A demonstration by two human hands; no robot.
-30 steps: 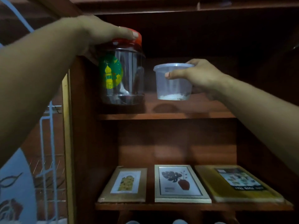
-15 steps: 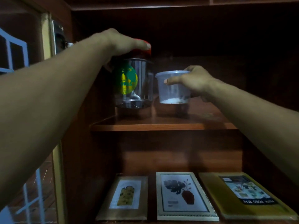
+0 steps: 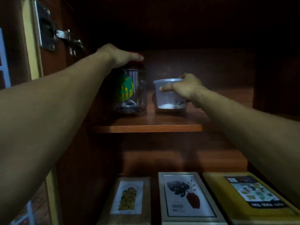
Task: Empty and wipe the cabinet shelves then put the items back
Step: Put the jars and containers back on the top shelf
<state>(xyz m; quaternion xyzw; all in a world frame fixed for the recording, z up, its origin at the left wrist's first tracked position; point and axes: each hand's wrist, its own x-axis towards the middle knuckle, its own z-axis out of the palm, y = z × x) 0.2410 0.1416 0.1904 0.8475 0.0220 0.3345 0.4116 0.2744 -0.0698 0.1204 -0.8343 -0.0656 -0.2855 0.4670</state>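
You grip two containers on the upper shelf (image 3: 146, 126).
Your left hand (image 3: 121, 56) clasps the jar (image 3: 131, 95) by its red lid (image 3: 138, 63); your right hand (image 3: 183, 88) grips the plastic tub (image 3: 167, 98) just beside it. Both stand on the shelf; picture frames (image 3: 186, 197) lie below.

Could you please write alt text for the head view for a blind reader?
Reaching into a dark wooden cabinet, the left hand grips the red lid of a clear jar and the right hand holds a plastic tub, both on the upper shelf. Two framed pictures and a yellow box lie below.
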